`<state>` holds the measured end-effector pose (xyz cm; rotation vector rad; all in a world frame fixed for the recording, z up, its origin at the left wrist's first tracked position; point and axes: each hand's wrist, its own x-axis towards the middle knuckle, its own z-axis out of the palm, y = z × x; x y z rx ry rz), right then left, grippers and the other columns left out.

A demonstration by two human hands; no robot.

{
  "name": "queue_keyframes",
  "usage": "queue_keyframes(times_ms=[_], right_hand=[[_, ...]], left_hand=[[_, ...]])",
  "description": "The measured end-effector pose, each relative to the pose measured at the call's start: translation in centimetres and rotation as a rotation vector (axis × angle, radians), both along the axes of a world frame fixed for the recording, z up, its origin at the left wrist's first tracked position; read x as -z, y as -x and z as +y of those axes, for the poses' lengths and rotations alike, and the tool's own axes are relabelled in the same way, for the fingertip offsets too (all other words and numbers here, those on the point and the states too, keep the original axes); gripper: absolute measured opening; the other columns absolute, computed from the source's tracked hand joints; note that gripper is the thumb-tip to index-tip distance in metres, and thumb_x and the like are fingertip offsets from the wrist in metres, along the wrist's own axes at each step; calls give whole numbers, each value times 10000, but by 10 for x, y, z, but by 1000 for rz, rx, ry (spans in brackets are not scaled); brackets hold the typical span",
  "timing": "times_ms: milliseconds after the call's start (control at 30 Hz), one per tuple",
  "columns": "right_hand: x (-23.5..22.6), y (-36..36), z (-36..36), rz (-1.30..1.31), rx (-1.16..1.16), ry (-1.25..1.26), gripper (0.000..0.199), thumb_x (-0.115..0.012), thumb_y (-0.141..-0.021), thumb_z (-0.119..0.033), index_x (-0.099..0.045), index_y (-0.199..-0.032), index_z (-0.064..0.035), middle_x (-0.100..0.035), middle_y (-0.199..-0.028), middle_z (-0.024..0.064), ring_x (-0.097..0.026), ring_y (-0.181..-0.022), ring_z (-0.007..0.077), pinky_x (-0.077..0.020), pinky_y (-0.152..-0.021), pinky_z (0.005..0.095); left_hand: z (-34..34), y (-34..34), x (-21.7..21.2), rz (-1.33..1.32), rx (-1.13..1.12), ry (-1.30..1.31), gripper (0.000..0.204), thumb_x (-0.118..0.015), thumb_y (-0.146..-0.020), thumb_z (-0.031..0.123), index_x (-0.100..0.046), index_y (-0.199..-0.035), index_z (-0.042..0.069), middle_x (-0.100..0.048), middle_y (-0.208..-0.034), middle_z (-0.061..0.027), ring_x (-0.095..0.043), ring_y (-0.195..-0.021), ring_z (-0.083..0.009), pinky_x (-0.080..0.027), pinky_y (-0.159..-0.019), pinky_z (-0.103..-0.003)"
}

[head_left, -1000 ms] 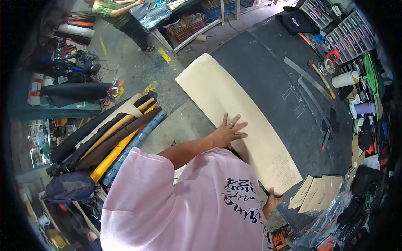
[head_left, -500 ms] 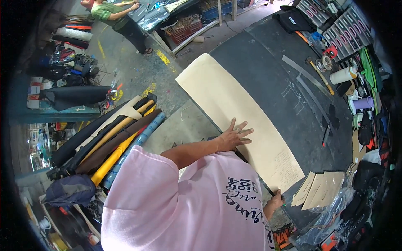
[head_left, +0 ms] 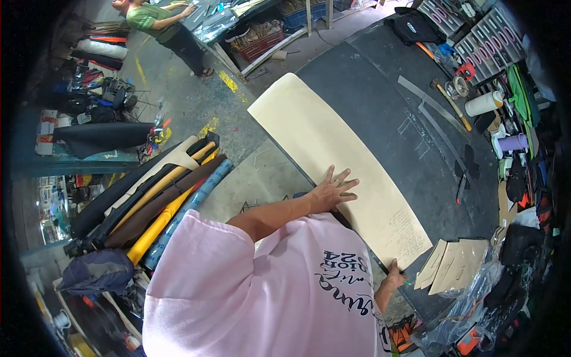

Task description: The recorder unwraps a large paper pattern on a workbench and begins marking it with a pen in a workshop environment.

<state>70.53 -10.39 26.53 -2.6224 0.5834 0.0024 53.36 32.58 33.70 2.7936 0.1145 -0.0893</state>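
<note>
A long cream sheet of stiff paper or card lies along the near left edge of the dark work table, with handwriting at its lower right end. Spread flat on the middle of the sheet, my left hand has its fingers apart and holds nothing. My right hand is at the table edge by the sheet's lower corner, its thumb against the paper's end. A thin green-tipped stick, like a pen, pokes out beside its fingers, mostly hidden by the hand.
Brown card pieces and clear plastic lie right of the sheet. Grey strips, a hammer and a white roll are farther off. Material rolls lean at left. Another person stands at a far table.
My right thumb has moved up onto the lower end of the sheet and stands farther from the fingers. My left hand stays on the paper. The whole view has shifted slightly.
</note>
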Motion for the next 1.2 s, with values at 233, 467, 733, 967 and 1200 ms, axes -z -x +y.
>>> queue_keyframes(times_ms=[233, 467, 733, 967, 1200], right_hand=[[-2, -10, -7, 46, -81, -728, 373, -858, -701, -20, -689, -999, 127, -696, -1034, 169, -633, -881, 219, -515, -812, 372], [13, -20, -34, 24, 72, -649, 263, -817, -730, 6, -670, -937, 75, -690, -976, 145, -612, -836, 210, -503, -771, 390], [-3, -18, -43, 101, 81, -237, 266, -798, -789, -133, -604, -854, 36, -676, -894, 160, -599, -752, 246, -495, -691, 434], [-4, -22, -39, 146, 229, -368, 220, -693, -858, -121, -619, -931, 73, -694, -929, 182, -651, -762, 251, -513, -669, 416], [26, -27, -61, 98, 211, -401, 159, -632, -854, -35, -593, -939, 94, -670, -912, 168, -642, -779, 250, -518, -692, 414]], left_hand=[[-1, -1, 5, 0, 10, 8, 737, -832, -712, 356, -536, -1386, 329, -262, -1608, -38, -171, -1501, -391, -179, -1121, -749], [-6, 2, 21, -99, 57, -18, 591, -759, -798, 298, -562, -1355, 297, -291, -1597, -56, -209, -1488, -404, -195, -1121, -744], [37, 20, 6, -55, -236, 34, 566, -625, -894, 479, -527, -1395, 234, -292, -1594, -114, -215, -1490, -395, -202, -1129, -704], [153, 45, 19, 113, -892, -66, 700, -549, -907, 616, -384, -1520, 321, -138, -1654, -121, -109, -1506, -436, -144, -1064, -807], [200, 52, -10, 170, -1146, 178, 1075, -791, -637, 685, -335, -1540, 322, -32, -1664, -135, 54, -1502, -475, -152, -1040, -834]])
